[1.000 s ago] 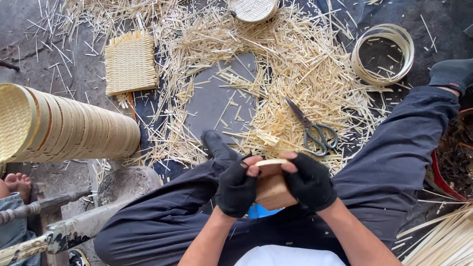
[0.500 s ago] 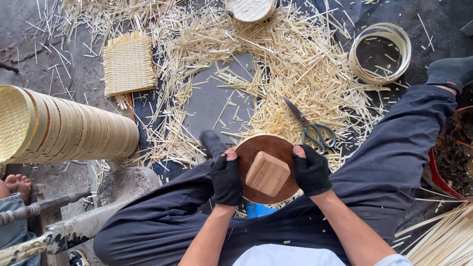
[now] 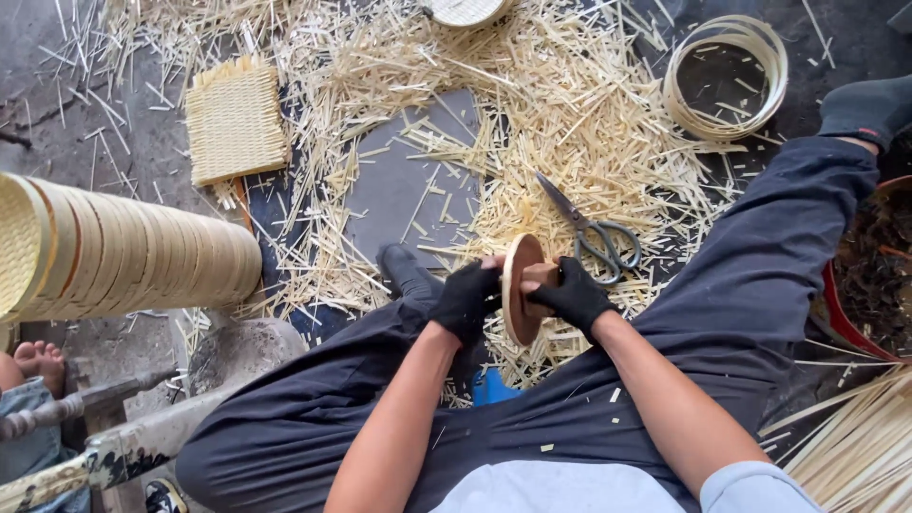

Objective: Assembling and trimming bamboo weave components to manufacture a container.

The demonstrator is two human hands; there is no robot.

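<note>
A dark floor [image 3: 408, 190] is seen from above, strewn w/ pale straw offcuts [image 3: 570, 123]. Fingers of both gloved hands are closed on a round wooden disc [image 3: 518, 290] w/ a small wooden block on its face: left hand [image 3: 465, 299] is clamped on the disc's rim, right hand [image 3: 573, 296] is wrapped round the block, disc held edge-on just above the lap. Scissors [image 3: 594, 228] are lying just beyond the right hand, untouched. A square woven mat [image 3: 235, 121] is laid well apart at upper left, a coil of flat strips [image 3: 727, 76] at upper right, a row of stacked woven baskets [image 3: 123, 252] at left; so some pieces look finished, while nothing woven is yet fitted to the disc, as far as can be judged. Vs. 0.5 s ago: disc was shown face-up, block toward the camera; it has since been turned on edge, grips kept on.
</note>
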